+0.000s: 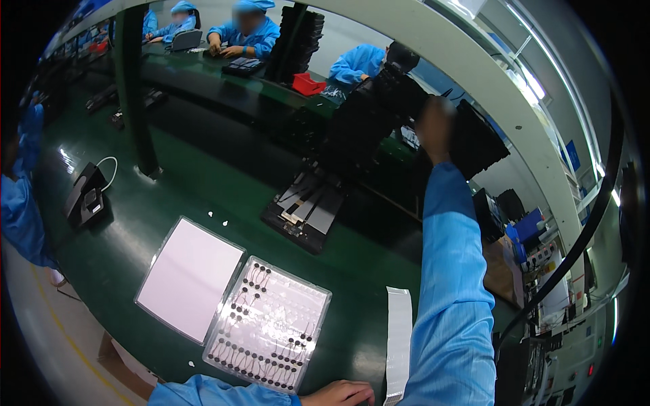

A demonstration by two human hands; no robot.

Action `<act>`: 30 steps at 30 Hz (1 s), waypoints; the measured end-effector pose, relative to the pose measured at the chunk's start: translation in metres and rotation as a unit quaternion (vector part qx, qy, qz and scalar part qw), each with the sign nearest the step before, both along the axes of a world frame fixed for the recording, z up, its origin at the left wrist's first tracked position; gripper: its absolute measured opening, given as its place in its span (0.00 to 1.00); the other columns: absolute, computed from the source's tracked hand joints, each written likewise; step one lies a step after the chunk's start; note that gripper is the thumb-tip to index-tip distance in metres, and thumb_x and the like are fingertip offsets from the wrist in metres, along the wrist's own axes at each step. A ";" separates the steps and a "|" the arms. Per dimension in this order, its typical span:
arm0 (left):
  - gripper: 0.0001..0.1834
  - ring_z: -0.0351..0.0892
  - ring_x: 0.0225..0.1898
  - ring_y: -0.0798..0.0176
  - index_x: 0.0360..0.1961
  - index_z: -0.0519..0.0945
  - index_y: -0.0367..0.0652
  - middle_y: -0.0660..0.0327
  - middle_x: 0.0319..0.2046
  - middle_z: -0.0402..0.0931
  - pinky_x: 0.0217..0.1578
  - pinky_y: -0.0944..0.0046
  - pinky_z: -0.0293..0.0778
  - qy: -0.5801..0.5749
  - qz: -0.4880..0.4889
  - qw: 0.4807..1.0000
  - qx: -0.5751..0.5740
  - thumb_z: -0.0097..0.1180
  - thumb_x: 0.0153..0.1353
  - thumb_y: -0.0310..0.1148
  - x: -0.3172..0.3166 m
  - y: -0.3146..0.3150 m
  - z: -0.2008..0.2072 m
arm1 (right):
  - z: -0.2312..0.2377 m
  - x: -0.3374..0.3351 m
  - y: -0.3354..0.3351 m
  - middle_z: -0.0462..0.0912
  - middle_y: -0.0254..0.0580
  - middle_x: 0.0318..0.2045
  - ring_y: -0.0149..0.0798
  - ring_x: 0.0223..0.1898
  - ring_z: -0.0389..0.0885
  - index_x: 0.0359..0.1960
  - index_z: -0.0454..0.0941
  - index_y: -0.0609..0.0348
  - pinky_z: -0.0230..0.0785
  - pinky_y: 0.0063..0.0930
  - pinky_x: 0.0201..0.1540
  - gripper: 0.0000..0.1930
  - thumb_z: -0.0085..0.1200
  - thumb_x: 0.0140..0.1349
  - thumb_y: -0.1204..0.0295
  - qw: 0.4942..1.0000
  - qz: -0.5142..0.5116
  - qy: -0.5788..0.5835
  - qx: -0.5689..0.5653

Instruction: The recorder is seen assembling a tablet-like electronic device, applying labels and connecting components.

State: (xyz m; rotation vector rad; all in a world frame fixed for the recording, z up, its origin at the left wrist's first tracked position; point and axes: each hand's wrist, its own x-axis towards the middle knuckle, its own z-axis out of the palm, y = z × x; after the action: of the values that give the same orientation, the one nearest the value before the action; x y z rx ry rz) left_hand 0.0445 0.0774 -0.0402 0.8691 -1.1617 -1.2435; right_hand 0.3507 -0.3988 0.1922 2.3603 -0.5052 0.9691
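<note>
My right hand [435, 130] is raised at the end of an outstretched blue sleeve, up among black trays. A tilted black tray [479, 141] lies directly to its right, and a tall stack of black trays [369, 111] to its left. Blur over the fingers hides whether they grip a tray. My left hand [344, 392] rests on the table at the lower edge, fingers stretched out, holding nothing visible. Beyond it sits a clear tray [274, 318] with rows of small round black parts on thin wire leads. A white strip [399, 338] lies beside my right forearm.
A pale sheet-covered tray [191, 277] adjoins the parts tray. Farther off lies an opened flat device [305, 211] with exposed innards. A black stand [87, 196] with a white cable is at left. A green post [132, 95] and overhead beam frame the bench; several co-workers sit beyond.
</note>
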 end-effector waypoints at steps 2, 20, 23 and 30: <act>0.20 0.78 0.45 0.52 0.42 0.78 0.36 0.53 0.41 0.77 0.50 0.60 0.72 -0.003 -0.001 1.000 0.000 0.36 0.78 0.39 0.000 0.000 0.001 | 0.002 -0.005 0.005 0.75 0.56 0.53 0.56 0.59 0.72 0.69 0.58 0.56 0.61 0.48 0.66 0.49 0.75 0.45 0.65 1.000 -0.022 0.000 -0.006; 0.18 0.80 0.46 0.63 0.61 0.65 0.38 0.54 0.48 0.74 0.48 0.62 0.77 0.214 0.115 0.969 0.052 0.40 0.78 0.36 -0.008 -0.018 -0.008 | -0.033 -0.428 0.233 0.73 0.57 0.52 0.49 0.51 0.76 0.55 0.64 0.59 0.71 0.41 0.55 0.32 0.72 0.50 0.76 0.913 0.372 -0.065 0.153; 0.14 0.81 0.50 0.64 0.55 0.75 0.38 0.51 0.52 0.77 0.49 0.63 0.79 -0.157 0.302 0.932 -0.128 0.43 0.74 0.30 -0.005 -0.017 -0.027 | -0.029 -0.473 0.278 0.78 0.54 0.47 0.49 0.47 0.77 0.52 0.65 0.55 0.72 0.45 0.50 0.33 0.75 0.50 0.65 0.878 0.438 -0.014 0.193; 0.14 0.81 0.50 0.64 0.54 0.76 0.39 0.51 0.51 0.78 0.49 0.63 0.79 -0.086 0.333 0.924 -0.168 0.45 0.74 0.31 0.001 0.032 -0.005 | -0.021 -0.522 0.322 0.85 0.48 0.42 0.47 0.45 0.78 0.49 0.71 0.52 0.71 0.42 0.48 0.27 0.72 0.50 0.65 0.757 0.561 0.004 0.336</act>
State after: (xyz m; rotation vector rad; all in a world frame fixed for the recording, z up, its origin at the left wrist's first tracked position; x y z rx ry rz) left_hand 0.0455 0.1096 -0.0454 1.0059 -1.0441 -0.4034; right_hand -0.1708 -0.0768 0.1710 3.3496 0.8953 1.3863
